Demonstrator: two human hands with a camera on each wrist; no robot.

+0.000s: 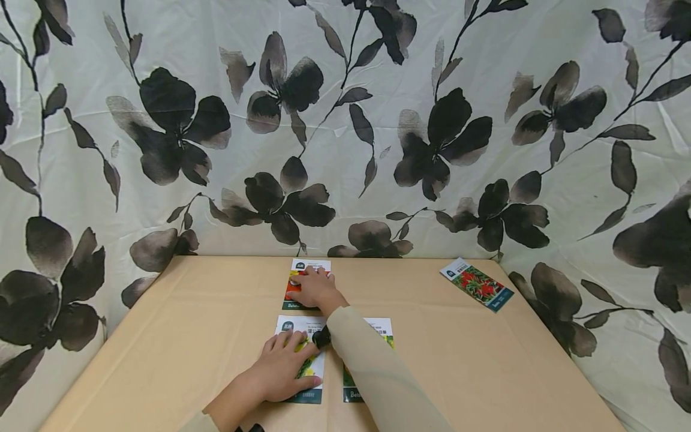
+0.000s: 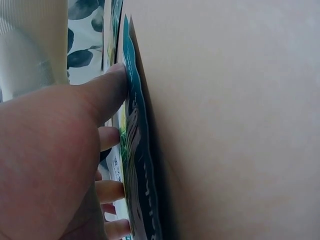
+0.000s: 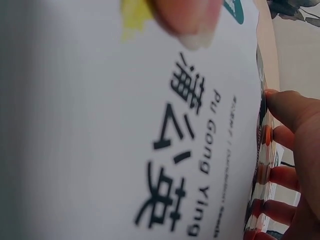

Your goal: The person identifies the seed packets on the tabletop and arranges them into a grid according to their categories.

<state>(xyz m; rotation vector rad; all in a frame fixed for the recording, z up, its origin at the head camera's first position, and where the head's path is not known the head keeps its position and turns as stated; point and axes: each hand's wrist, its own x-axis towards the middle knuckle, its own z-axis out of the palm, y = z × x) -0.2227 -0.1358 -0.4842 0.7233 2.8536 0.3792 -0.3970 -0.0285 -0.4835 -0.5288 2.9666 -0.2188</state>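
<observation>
My left hand (image 1: 278, 366) rests on a seed packet (image 1: 309, 396) with a white top, yellow flowers and a teal base, near the front of the table. Its fingers and thumb lie spread against the packet, seen also in the left wrist view. "Pu Gong Ying" and dandelion seeds are printed on this packet (image 3: 125, 150) in the right wrist view. Farther back, my right hand (image 1: 315, 289) lies over a red seed packet (image 1: 294, 305), fingertips touching its face. The right sleeve partly hides a third packet (image 1: 353, 393), right of the dandelion one.
Another seed packet (image 1: 480, 285), with red and green print, lies tilted at the table's back right. The table (image 1: 475, 372) has a plain tan cover. Behind its back edge hangs a white cloth (image 1: 367, 222) with dark flowers.
</observation>
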